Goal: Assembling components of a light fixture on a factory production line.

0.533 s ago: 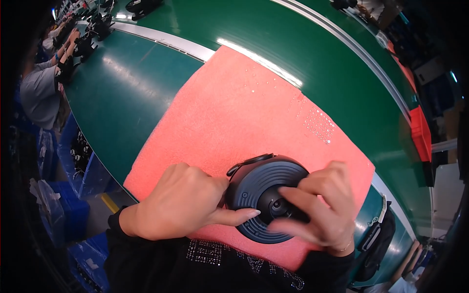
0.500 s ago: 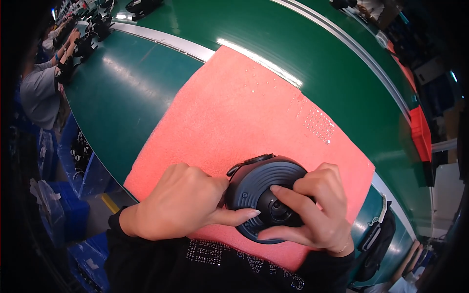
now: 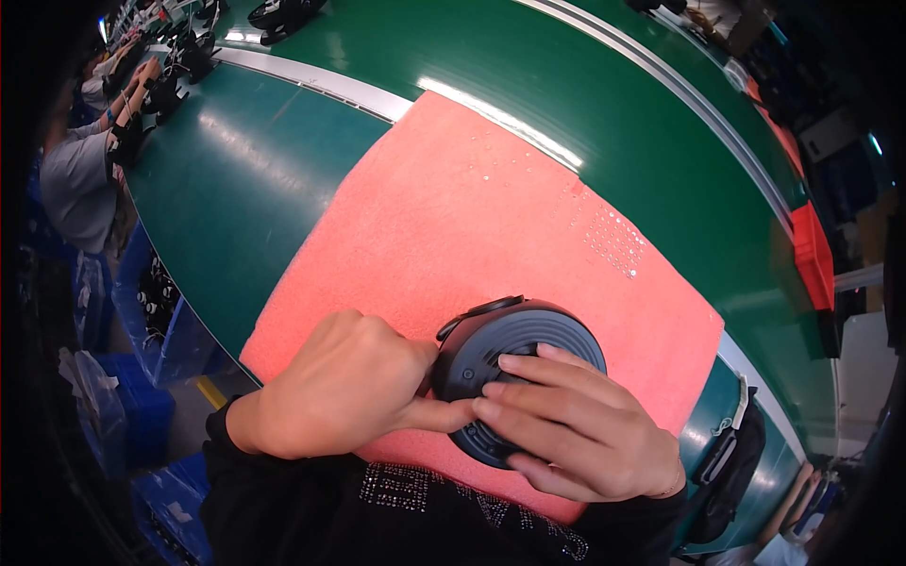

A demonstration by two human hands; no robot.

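Observation:
A round dark grey-black device (image 3: 458, 382) with concentric ridges on its upper face lies at the near side of a pink cloth. A black loop, perhaps a cord or handle, sits at its far left edge. My left hand (image 3: 344, 387) is closed on the device's left side, its thumb lying over the ridged face. My right hand (image 3: 585, 429) rests across the face with its fingers stretched out, covering the middle. Its fingertips are close to my left thumb.
The pink cloth (image 3: 425, 217), with shiny studs, covers part of a green table (image 3: 245, 160). Beyond a metal rail lies a green belt-like surface (image 3: 642, 141). Blue bins (image 3: 142, 396) stand at left, near a co-worker's grey sleeve (image 3: 80, 189). A red bin (image 3: 812, 255) and black bag (image 3: 731, 472) are at right.
My right hand has gone from curled fingers around the device's central part to stretched fingers laid over it. My left hand keeps its hold, nearly still.

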